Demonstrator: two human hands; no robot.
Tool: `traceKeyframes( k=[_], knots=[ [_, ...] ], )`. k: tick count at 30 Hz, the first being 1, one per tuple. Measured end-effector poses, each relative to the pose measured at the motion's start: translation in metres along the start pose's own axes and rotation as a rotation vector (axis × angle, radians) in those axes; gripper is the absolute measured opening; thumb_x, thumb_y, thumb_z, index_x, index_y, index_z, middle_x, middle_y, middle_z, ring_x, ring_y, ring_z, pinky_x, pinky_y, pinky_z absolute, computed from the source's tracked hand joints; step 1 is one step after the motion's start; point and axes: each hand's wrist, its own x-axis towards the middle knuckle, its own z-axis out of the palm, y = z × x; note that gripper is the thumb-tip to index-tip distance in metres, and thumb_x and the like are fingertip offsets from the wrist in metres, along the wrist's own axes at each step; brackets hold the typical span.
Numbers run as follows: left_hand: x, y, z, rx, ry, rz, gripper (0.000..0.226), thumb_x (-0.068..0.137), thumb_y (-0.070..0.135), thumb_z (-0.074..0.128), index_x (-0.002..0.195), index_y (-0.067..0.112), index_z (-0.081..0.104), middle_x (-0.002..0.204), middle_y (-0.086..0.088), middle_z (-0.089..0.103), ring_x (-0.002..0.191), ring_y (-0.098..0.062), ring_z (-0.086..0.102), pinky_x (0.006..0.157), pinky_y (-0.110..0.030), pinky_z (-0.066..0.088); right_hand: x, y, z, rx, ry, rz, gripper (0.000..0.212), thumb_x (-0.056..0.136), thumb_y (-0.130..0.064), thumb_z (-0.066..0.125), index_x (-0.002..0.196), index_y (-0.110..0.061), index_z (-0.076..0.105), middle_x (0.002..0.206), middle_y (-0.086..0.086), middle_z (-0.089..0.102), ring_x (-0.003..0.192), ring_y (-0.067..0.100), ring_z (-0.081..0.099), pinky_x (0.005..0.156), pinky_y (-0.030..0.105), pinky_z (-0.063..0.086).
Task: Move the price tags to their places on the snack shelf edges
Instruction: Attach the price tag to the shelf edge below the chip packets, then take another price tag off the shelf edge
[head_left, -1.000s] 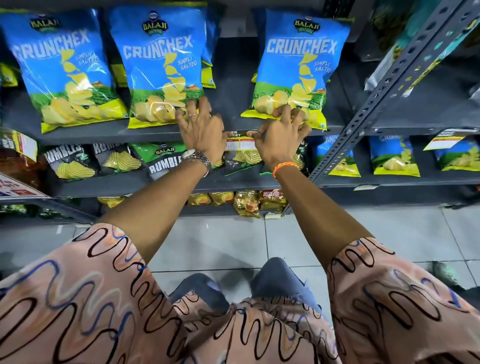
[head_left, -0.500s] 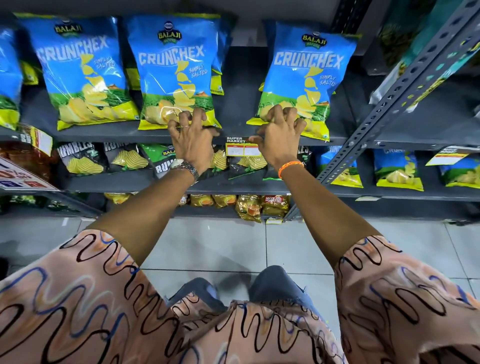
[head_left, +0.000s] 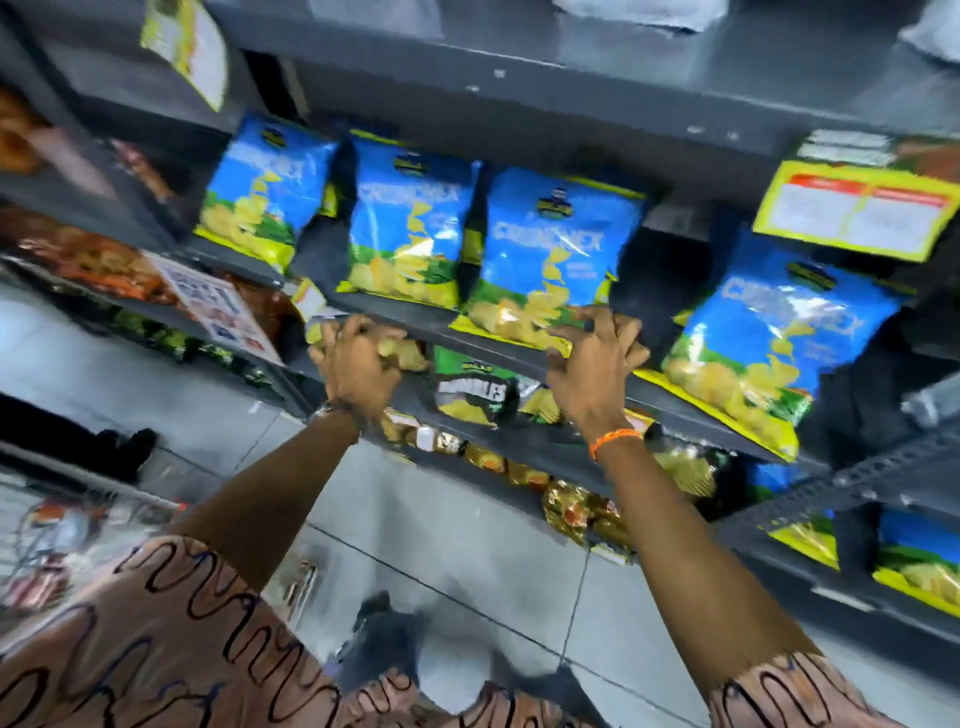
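Gripping shelf edge (head_left: 483, 347), blurred.

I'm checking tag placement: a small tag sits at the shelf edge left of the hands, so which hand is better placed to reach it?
Probably left. The left hand is beside the small tag, while the right hand is farther along the shelf edge, under a blue Crunchex bag. Blur hides both grips.

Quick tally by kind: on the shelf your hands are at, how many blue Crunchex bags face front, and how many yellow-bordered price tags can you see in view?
Blue Crunchex bags on that shelf: 4
Yellow-bordered price tags: 2
Total: 6
The frame is blurred; smaller tags may be missed.
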Motion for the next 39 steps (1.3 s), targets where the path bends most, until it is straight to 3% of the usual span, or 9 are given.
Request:
traceKeyframes(
  k=[4, 8, 11, 19, 25, 31, 33, 35, 39],
  knots=[
    [0.037, -0.089, -0.028, -0.295, -0.067, -0.391, 0.033, 0.092, 0.010, 0.067, 0.125, 0.004, 0.066, 0.130, -0.023, 0.062, 0.127, -0.043, 0.051, 0.108, -0.050, 0.040, 0.021, -0.098, 0.044, 0.065, -0.008, -0.154, 0.014, 0.086, -0.023, 0.075, 0.099, -0.026, 0.080, 0.130, 0.002, 0.052, 0.121, 0.037, 0.036, 0.089, 0.050, 0.029],
    [0.090, -0.202, -0.010, -0.702, -0.126, -0.437, 0.018, 0.091, 0.007, 0.068, 0.106, 0.016, 0.074, 0.108, -0.022, 0.072, 0.103, -0.042, 0.068, 0.090, -0.055, 0.056, 0.041, -0.193, 0.104, 0.075, -0.055, -0.245, 0.020, 0.087, -0.042, 0.076, 0.102, -0.029, 0.079, 0.130, 0.000, 0.052, 0.123, 0.037, 0.037, 0.090, 0.051, 0.032],
    [0.157, -0.298, 0.067, -0.760, -0.335, -0.461, 0.041, 0.091, 0.028, 0.072, 0.117, -0.003, 0.067, 0.105, -0.021, 0.068, 0.094, -0.032, 0.064, 0.089, -0.050, 0.056, 0.061, -0.247, 0.151, -0.015, -0.170, -0.315, 0.035, 0.084, -0.052, 0.076, 0.111, -0.030, 0.076, 0.136, 0.001, 0.048, 0.127, 0.034, 0.034, 0.095, 0.050, 0.032],
    [0.196, -0.230, 0.033, -0.919, -0.470, -0.348, 0.048, 0.102, 0.031, 0.060, 0.140, 0.002, 0.053, 0.117, -0.001, 0.056, 0.107, -0.011, 0.049, 0.089, -0.023, 0.040, 0.118, -0.293, 0.208, -0.268, -0.315, -0.218, 0.057, 0.082, -0.056, 0.076, 0.131, -0.028, 0.067, 0.150, 0.004, 0.036, 0.139, 0.038, 0.025, 0.107, 0.054, 0.029],
    [0.211, -0.226, 0.085, -1.177, -0.422, -0.388, 0.078, 0.073, 0.062, 0.075, 0.111, -0.006, 0.066, 0.111, -0.013, 0.069, 0.102, -0.014, 0.059, 0.092, -0.028, 0.045, 0.129, -0.301, 0.222, -0.290, -0.352, -0.308, 0.029, 0.084, -0.046, 0.077, 0.110, -0.034, 0.077, 0.149, 0.001, 0.040, 0.135, 0.037, 0.027, 0.104, 0.053, 0.028],
    [0.206, -0.230, 0.079, -1.111, -0.309, -0.335, 0.023, 0.090, 0.027, 0.078, 0.078, 0.008, 0.069, 0.082, -0.006, 0.066, 0.077, -0.006, 0.062, 0.075, -0.022, 0.051, 0.129, -0.309, 0.233, -0.312, -0.304, -0.297, 0.014, 0.087, -0.031, 0.070, 0.093, -0.026, 0.081, 0.142, -0.001, 0.048, 0.130, 0.036, 0.031, 0.099, 0.057, 0.031],
    [0.208, -0.237, 0.078, -1.054, -0.310, -0.339, 0.030, 0.083, 0.047, 0.080, 0.080, 0.018, 0.074, 0.080, -0.001, 0.071, 0.066, 0.005, 0.064, 0.072, -0.018, 0.055, 0.126, -0.310, 0.237, -0.355, -0.243, -0.299, 0.014, 0.085, -0.028, 0.068, 0.091, -0.021, 0.080, 0.137, 0.001, 0.052, 0.126, 0.036, 0.033, 0.096, 0.055, 0.030],
    [0.211, -0.239, 0.074, -0.916, -0.254, -0.352, 0.035, 0.067, 0.072, 0.075, 0.072, 0.038, 0.075, 0.089, 0.006, 0.077, 0.092, -0.008, 0.071, 0.090, -0.038, 0.058, 0.122, -0.311, 0.240, -0.411, -0.182, -0.276, 0.014, 0.082, -0.027, 0.071, 0.091, -0.020, 0.079, 0.132, 0.000, 0.053, 0.123, 0.033, 0.032, 0.093, 0.054, 0.028],
    [0.200, -0.228, 0.030, -0.632, -0.159, -0.307, 0.031, 0.077, 0.053, 0.082, 0.062, 0.039, 0.058, 0.116, 0.005, 0.068, 0.123, -0.027, 0.049, 0.100, -0.050, 0.045, 0.111, -0.314, 0.247, -0.409, -0.120, -0.170, 0.015, 0.079, -0.022, 0.071, 0.092, -0.021, 0.080, 0.127, -0.002, 0.052, 0.123, 0.032, 0.030, 0.094, 0.050, 0.021]
  ],
)
